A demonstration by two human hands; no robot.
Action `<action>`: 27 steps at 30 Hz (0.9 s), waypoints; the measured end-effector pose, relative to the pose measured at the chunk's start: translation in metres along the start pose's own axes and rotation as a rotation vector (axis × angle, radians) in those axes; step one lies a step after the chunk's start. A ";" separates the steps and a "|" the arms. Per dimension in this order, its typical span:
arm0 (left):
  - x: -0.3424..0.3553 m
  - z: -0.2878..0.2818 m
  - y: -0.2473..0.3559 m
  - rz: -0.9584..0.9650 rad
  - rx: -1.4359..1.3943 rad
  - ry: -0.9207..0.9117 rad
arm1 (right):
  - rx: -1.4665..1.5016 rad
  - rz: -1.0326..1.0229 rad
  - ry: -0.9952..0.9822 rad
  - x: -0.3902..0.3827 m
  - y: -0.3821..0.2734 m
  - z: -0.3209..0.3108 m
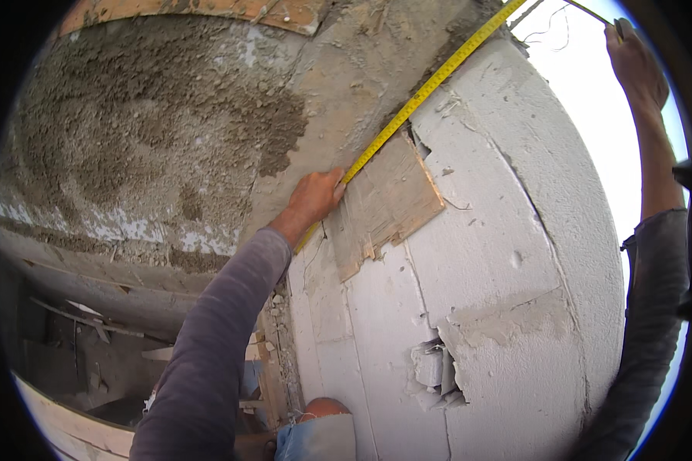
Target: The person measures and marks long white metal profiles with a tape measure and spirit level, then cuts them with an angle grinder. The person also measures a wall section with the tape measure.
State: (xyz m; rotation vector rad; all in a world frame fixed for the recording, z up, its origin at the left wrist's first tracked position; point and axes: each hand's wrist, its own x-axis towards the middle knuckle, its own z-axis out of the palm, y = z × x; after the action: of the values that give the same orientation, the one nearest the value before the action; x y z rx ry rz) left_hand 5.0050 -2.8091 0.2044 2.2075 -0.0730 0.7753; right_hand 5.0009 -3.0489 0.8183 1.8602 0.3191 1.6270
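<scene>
My left hand (315,200) is closed on the yellow blade of a tape measure (419,96), at the corner where a rough mortar surface meets a white block wall. From there the blade runs up and right, out of the top edge, and a short piece shows below the hand. Raised at the upper right, my right hand (638,69) is closed around a dark end of a thin strip that looks like the same tape, seen edge-on. A mortar-smeared wooden board (388,203) lies against the blocks just right of my left hand.
The white block wall (492,238) has a broken hole (438,369) low down. Rough grey mortar (154,115) covers the left surface, under a wooden plank (200,9). Boards and debris (92,353) lie in a dark space at lower left. A denim-covered knee (319,434) shows below.
</scene>
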 end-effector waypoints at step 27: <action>0.002 0.002 0.011 -0.003 0.090 0.020 | -0.065 0.124 0.293 -0.051 -0.059 -0.050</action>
State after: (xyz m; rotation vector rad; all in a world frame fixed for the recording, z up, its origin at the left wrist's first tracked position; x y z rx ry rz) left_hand 5.0048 -2.8179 0.2114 2.2836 -0.0253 0.8136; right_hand 4.9557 -3.0176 0.7432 1.6202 0.2753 1.9755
